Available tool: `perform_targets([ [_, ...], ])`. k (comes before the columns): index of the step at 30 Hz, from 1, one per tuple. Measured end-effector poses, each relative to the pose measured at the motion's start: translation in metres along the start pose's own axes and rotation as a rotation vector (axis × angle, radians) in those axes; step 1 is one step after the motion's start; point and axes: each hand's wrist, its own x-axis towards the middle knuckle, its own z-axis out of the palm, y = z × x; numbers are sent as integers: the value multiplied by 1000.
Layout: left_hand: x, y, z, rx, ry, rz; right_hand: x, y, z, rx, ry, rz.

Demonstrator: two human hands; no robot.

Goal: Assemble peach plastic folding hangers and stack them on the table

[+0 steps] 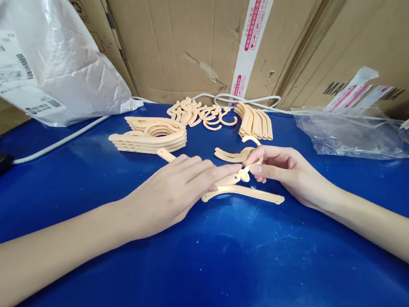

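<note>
My left hand [179,189] lies over a cream plastic hanger arm [165,155], its fingers closed on it; the arm's far end shows past my fingertips. Pinched between the thumb and fingers of my right hand [282,173] is a cream hanger hook [245,175], whose round base meets the end of that arm. Whether the two are joined I cannot tell. Just in front of the hook, a second hanger arm [254,192] rests on the blue table. Behind my right fingers lie more hanger pieces [228,155], partly hidden.
A stack of folded hangers [147,143] sits at the left, with a pile of loose hooks [190,112] behind. Stacked hanger arms [254,122] stand near the cardboard boxes [187,36]. Around the blue table [251,264] are a silver parcel [55,52], clear plastic bag [351,134] and white cable [61,139].
</note>
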Motion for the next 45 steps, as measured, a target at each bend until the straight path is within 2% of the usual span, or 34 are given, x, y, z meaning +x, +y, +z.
perform_targets([
  [5,-2,-2,-1,-9,-9,26,0,-2,0,9,-53,19],
  [24,-3,-3,-2,-38,-13,45,-1,-5,5,-1,-72,28],
  [45,1,-3,0,80,-34,41,-1,-6,8,-40,-28,39],
])
